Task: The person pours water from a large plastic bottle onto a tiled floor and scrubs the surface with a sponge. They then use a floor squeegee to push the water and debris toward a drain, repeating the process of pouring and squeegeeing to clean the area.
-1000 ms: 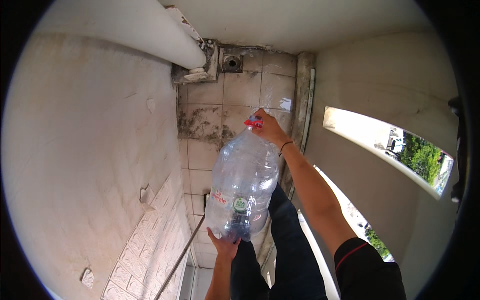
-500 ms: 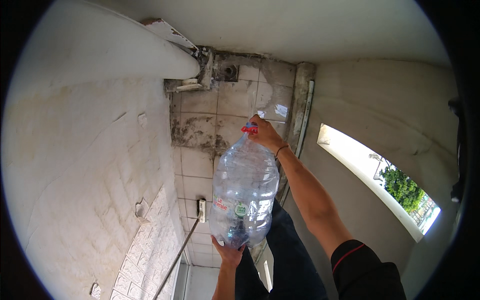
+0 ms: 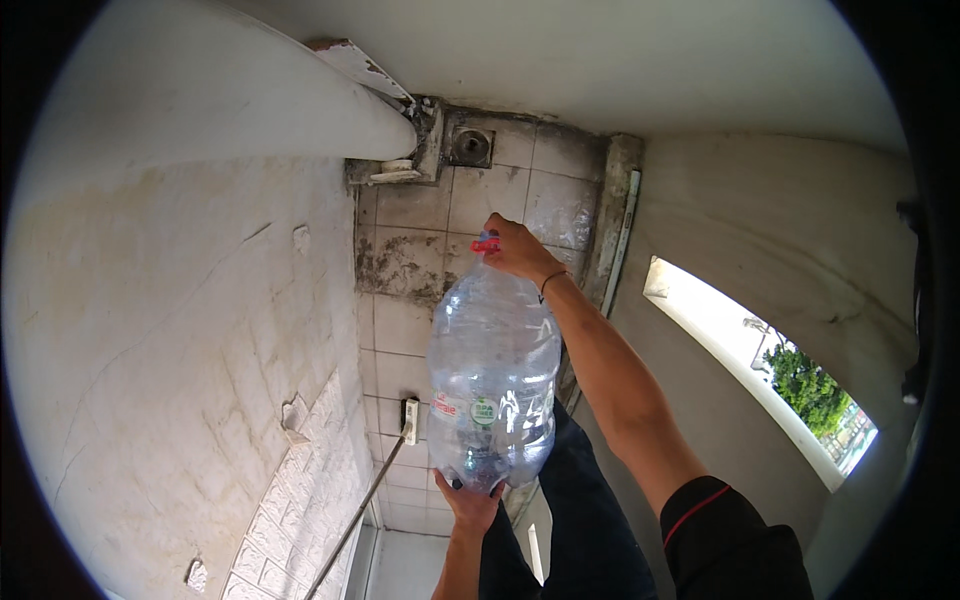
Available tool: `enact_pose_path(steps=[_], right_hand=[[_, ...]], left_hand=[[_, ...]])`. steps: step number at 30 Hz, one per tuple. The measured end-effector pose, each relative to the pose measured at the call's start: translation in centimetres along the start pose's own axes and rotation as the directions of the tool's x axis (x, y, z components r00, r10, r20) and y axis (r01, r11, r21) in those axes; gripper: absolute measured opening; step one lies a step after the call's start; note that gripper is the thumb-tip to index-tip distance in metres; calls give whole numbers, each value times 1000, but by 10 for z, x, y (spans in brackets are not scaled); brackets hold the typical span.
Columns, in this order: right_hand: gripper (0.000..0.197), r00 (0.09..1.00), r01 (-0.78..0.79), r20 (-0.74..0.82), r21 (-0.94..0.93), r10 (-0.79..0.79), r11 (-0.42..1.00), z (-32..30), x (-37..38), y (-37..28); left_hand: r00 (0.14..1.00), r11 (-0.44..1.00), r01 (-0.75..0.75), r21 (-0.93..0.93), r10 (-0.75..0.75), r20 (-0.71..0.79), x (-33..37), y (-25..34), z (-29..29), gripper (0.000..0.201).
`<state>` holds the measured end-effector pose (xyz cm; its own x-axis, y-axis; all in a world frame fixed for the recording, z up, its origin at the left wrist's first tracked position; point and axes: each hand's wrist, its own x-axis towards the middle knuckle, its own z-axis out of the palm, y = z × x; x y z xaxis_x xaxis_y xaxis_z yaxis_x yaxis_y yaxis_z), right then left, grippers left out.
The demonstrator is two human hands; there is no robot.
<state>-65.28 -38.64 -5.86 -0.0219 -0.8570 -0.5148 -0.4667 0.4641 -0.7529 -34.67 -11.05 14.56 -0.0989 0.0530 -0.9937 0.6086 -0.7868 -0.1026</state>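
A large clear plastic water jug (image 3: pixel 495 350) is held out in front of me, its neck pointing away and its base toward my body. My right hand (image 3: pixel 515 248) is closed around the neck, where a red plastic collar (image 3: pixel 485 245) shows beside the fingers. Underneath the base, my left hand (image 3: pixel 470 503) supports the jug with thumb and fingers spread against it. Ridged, shiny walls and small printed labels mark its side. Whether any liquid is left inside I cannot tell. The mouth is mostly hidden by my right hand.
Beyond the jug, a square floor drain (image 3: pixel 471 147) is set in stained tiles (image 3: pixel 405 205). A long-handled floor brush (image 3: pixel 409 422) leans at the left. Walls close in on both sides, the right one with a slanted opening (image 3: pixel 765 370). A pipe (image 3: pixel 622 240) runs along the right wall's foot.
The jug's neck and my right hand have shifted slightly left and away. Bright white patches on the tiles ahead no longer show. Both hands keep their hold.
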Motion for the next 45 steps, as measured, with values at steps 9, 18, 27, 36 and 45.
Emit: enact_pose_path(steps=[9,18,27,36,45], right_hand=[[42,998,25,64,-83,-20,996,-11,29,-34],[44,988,72,140,-98,-58,993,-13,51,-62],[43,981,122,165,-122,-101,985,-24,67,-81],[46,980,137,160,-86,-122,987,-45,84,-86],[40,991,136,2,-87,-136,987,-97,87,-77]], left_hand=[[1000,996,-4,-84,6,23,-19,2,28,99],[998,984,39,-173,-29,61,-38,-2,49,105],[997,982,28,-187,-14,80,-68,5,81,107],[984,983,1,-183,32,174,-94,15,112,103],[979,998,-60,-18,63,196,-76,27,123,105]])
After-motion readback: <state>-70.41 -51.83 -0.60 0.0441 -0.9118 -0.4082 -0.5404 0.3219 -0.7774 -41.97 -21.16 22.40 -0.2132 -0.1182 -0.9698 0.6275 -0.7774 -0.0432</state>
